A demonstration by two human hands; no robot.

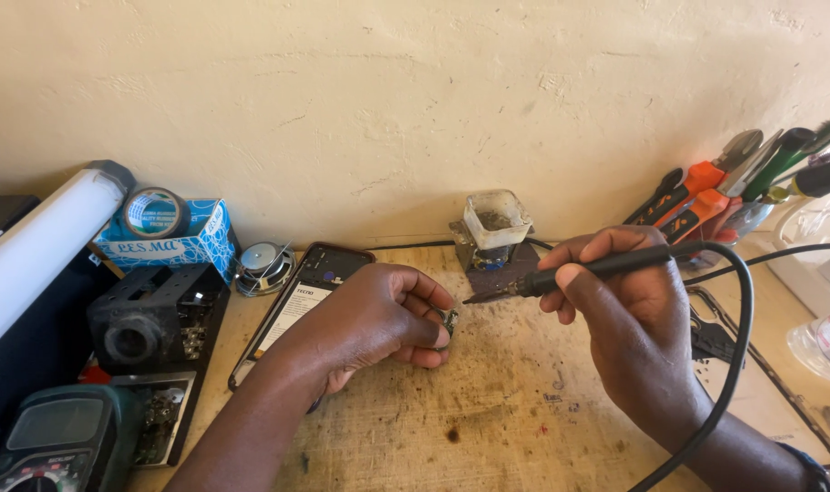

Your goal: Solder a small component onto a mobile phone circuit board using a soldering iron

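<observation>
Metal part (pixel 448 325), small, pinched in left hand (pixel 378 314) near tabletop (pixel 488 410) centre; right hand (pixel 615 301) grips soldering iron (pixel 561 276), tip just beside it: soldering step judged under way, next calling for steady tip contact at the joint.

At frame centre, the left hand (pixel 378 319) pinches a small component (pixel 448 322) on the workbench (pixel 488 428). Right of it, the right hand (pixel 615 301) holds a soldering iron (pixel 561 276), tip toward the component. A phone (pixel 301 301) lies behind the left hand; a multimeter (pixel 46 442) sits lower left; 1 tool cluster (pixel 734 182) stands upper right.
</observation>
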